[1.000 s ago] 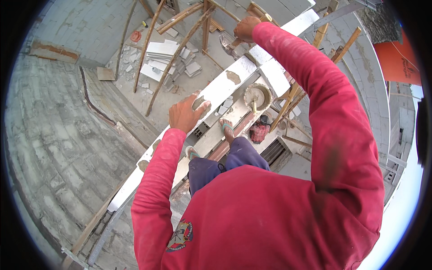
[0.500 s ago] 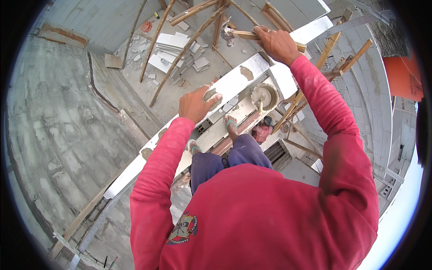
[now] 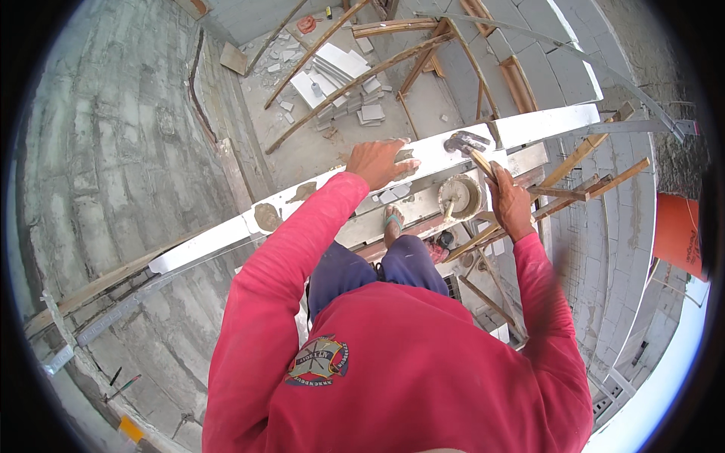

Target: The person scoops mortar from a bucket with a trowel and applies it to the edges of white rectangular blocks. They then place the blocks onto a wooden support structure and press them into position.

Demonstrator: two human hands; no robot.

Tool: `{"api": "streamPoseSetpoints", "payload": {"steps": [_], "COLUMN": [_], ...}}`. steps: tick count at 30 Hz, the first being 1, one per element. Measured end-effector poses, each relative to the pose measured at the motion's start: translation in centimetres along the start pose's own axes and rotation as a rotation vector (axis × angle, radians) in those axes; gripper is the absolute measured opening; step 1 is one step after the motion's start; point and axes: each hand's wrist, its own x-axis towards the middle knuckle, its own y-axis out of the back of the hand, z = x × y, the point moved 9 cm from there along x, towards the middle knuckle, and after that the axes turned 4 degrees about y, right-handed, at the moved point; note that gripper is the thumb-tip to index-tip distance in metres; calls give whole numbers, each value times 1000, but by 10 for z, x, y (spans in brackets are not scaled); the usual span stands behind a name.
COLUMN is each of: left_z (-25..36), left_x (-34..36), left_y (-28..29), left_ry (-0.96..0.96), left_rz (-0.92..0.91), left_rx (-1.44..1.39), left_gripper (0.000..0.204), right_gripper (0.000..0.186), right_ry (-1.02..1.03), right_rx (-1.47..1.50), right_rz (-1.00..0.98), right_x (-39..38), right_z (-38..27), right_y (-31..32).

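Note:
A long white block (image 3: 438, 155) with grey mortar patches runs across the top of the wall before me. My left hand (image 3: 375, 164) rests on it, fingers stretched and thumb apart, beside a mortar patch (image 3: 404, 156). In my right hand (image 3: 512, 205) is a hammer (image 3: 477, 155), gripped by its wooden handle. Its metal head is down at the block's upper face, close to the joint with another white block (image 3: 547, 124). Just below that end of the block stands a round bucket (image 3: 460, 198) of grey mortar with a tool handle sticking out.
My sandalled foot (image 3: 393, 223) stands on a narrow plank. Wooden poles (image 3: 355, 83) lean beyond the wall, above stacked white blocks (image 3: 332, 72) and rubble on a lower floor. More timber props (image 3: 589, 185) stand at the right. A grey block surface (image 3: 113, 166) spreads at the left.
My right hand has swung the hammer down from above the block to its surface. The left hand stays on the block, and the whole view has shifted.

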Motion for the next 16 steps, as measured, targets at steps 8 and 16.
{"api": "streamPoseSetpoints", "payload": {"steps": [8, 16], "left_z": [-105, -97], "left_x": [-90, -146], "left_y": [62, 27], "left_ry": [187, 345], "left_rz": [20, 344], "left_rx": [-67, -22], "left_gripper": [58, 61], "right_gripper": [39, 45], "right_ry": [118, 373], "right_rx": [-65, -61], "right_rz": [-71, -189], "right_x": [13, 68], "right_z": [3, -41], "right_y": [8, 41]}}
